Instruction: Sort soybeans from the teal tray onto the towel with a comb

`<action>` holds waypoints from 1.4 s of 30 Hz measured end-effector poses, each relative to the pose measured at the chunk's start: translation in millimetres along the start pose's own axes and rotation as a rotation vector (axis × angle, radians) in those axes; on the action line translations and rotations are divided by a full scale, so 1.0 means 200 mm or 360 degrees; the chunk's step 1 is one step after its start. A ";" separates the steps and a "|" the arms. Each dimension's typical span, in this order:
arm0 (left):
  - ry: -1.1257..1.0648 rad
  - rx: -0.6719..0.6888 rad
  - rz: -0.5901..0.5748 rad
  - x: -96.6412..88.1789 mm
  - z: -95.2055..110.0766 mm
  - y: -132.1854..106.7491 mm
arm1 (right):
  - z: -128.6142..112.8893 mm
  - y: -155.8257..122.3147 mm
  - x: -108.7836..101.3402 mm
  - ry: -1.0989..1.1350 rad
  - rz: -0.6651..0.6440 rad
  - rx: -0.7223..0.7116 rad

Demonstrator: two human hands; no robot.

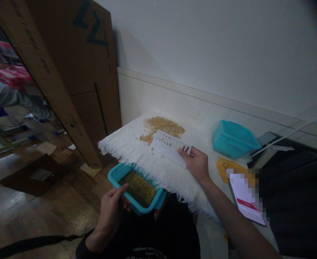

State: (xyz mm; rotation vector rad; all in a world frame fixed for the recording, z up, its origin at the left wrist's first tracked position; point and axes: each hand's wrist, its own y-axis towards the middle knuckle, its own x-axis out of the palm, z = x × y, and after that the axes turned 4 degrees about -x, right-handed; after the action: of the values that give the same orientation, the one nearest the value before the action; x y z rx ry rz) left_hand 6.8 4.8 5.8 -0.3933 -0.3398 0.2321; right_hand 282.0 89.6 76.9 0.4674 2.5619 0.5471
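My left hand (pixel 112 207) grips the near left rim of a teal plastic basket (pixel 140 208), thumb over the edge. Inside lie yellow soybeans (pixel 144 189) mixed with small green beans or grains. The basket is held just below the fringed edge of a white cloth (pixel 131 144) on the table. In my right hand (pixel 197 162) is a flat white plastic strip with a row of slots (pixel 170 149), its lower edge near the cloth. Beyond its far end a pile of soybeans (pixel 165 126) is spread out, with a few loose ones close by.
A second teal basket (pixel 235 140) stands on the right, near a grey phone-like object and a white cable. An orange item (pixel 223 169) lies partly under a lit tablet or phone (pixel 246 198). A tall cardboard box (pixel 93 72) stands left; a wall closes the back.
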 end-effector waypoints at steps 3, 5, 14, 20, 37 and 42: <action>0.0000 0.0016 0.0002 0.00 0.00 0.01 | -0.01 0.00 0.01 -0.0027 -0.0003 -0.0015; -0.0012 0.0033 -0.0004 0.00 0.00 0.01 | -0.02 0.00 0.01 -0.0023 -0.0004 -0.0016; 0.0029 0.0023 0.0031 -0.01 0.00 0.02 | -0.02 -0.01 0.01 0.0153 -0.0020 0.0077; 0.0000 0.0047 0.0015 -0.01 0.02 0.02 | -0.05 -0.02 0.03 0.0170 -0.0053 0.0072; -0.0011 0.0038 -0.0022 -0.01 0.01 0.01 | -0.15 -0.22 0.05 0.0002 -0.0022 -0.0180; -0.0034 0.0026 -0.0007 0.00 0.02 0.00 | -0.16 -0.28 0.04 -0.0088 -0.0009 -0.0346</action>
State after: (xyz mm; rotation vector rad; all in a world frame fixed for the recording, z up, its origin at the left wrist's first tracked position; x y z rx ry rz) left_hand 5.4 6.0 10.3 -0.3739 -0.3597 0.2350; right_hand 246.1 35.7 74.0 0.3929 2.4158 0.7889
